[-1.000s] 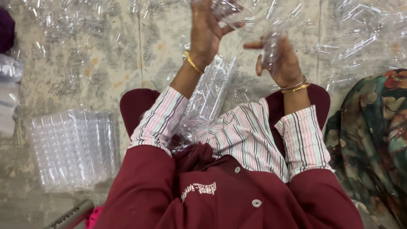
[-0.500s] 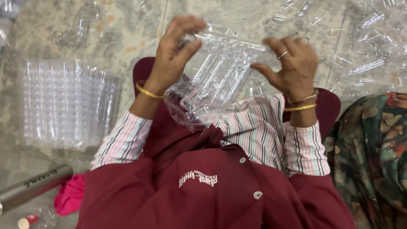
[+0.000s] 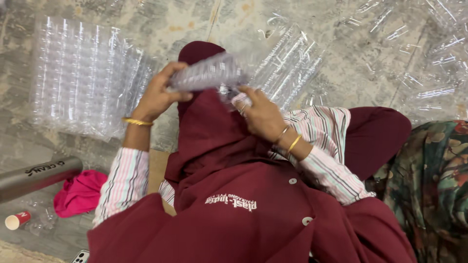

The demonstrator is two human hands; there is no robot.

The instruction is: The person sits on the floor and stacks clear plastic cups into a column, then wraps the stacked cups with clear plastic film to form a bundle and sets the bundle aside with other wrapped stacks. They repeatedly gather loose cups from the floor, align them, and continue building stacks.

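A stack of clear plastic blister trays (image 3: 209,74) is held above my lap, between both hands. My left hand (image 3: 157,96) grips its left end with fingers curled over the top. My right hand (image 3: 261,114) holds the right end from below, thumb toward the trays. Both wrists wear gold bangles. Under the trays lie my maroon-clad knees and maroon coat (image 3: 234,195).
A large pile of clear trays (image 3: 83,78) lies on the stone floor at left. More loose clear trays (image 3: 292,63) spread across the top and right. A grey metal bottle (image 3: 34,178), pink cloth (image 3: 78,192) and small paper cup (image 3: 17,220) lie lower left. Patterned fabric (image 3: 429,185) is at right.
The view has swung left and down. My hands brought the clear trays in closer over my lap and pressed them into a tighter stack; the left pile now fills more of the view.
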